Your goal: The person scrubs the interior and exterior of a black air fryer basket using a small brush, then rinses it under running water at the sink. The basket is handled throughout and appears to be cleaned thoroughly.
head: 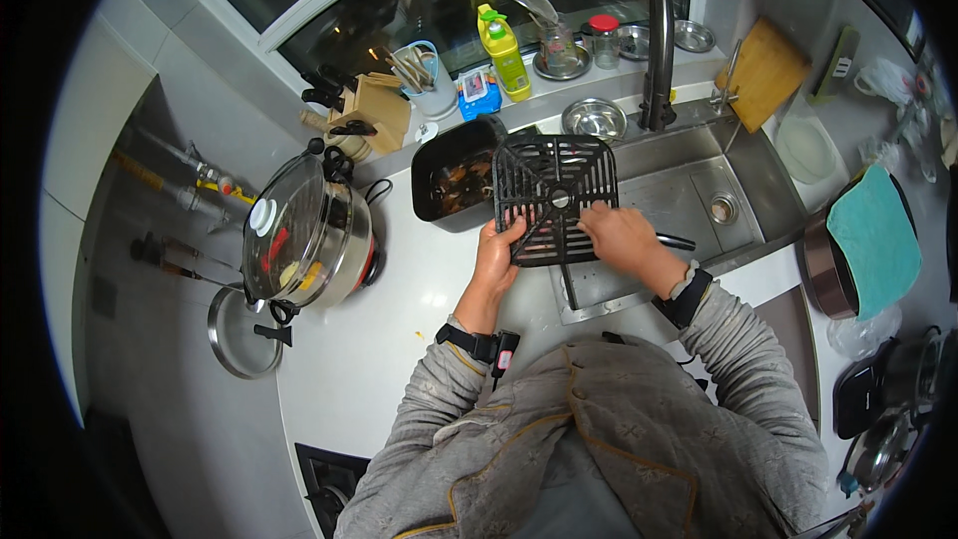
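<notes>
My left hand [497,258] grips the lower left corner of a black slotted air-fryer tray [555,198], thumb on its upper face. The tray is held tilted above the counter and the near edge of the sink. My right hand [623,238] has its fingers curled against the tray's right part; whether something small is inside them is hidden. A glossy black handle [676,242] sticks out to the right of this hand, and I cannot tell what it belongs to. Left of the tray stands a black air-fryer basket [458,203] with brown residue on its bottom.
A stainless sink [677,187] with a dark faucet [658,52] lies at right. An electric pot [314,239] with a glass lid stands left on the white counter [419,292]. A knife block [374,112], a yellow detergent bottle [505,56] and a steel bowl [594,120] line the back.
</notes>
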Available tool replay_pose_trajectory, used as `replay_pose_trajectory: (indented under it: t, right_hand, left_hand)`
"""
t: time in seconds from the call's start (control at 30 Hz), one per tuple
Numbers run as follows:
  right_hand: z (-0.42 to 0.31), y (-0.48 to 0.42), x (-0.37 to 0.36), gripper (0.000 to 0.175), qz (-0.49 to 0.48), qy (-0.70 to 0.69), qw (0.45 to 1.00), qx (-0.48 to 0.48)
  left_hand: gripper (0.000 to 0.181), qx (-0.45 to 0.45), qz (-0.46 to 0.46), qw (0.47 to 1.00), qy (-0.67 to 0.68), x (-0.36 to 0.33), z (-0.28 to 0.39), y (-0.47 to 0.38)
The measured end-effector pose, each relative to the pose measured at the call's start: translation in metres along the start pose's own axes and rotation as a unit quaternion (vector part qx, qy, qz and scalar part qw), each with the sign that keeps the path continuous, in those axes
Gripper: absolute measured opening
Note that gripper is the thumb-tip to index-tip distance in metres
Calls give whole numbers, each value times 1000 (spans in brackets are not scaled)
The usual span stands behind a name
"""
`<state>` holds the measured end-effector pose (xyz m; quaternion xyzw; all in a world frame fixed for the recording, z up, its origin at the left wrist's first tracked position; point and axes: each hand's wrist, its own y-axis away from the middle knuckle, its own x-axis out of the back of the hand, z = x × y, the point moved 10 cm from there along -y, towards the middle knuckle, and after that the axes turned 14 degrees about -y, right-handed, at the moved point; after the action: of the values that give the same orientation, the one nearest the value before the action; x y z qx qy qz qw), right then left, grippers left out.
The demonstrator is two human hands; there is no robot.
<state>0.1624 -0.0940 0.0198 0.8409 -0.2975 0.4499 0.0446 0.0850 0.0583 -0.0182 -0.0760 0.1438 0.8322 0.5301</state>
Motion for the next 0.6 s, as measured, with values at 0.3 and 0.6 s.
replay_pose_trajectory:
  t: [0.3, 0.6]
  right_hand:
    - [8, 5, -1, 19, 2, -37, 999, -12]
    - [30, 5, 4, 26, 102, -90, 987, -90]
  left_hand:
    - [16, -4, 10, 1000, -17, -2, -5, 5]
    - [19, -21, 0, 998, 67, -15, 6, 9]
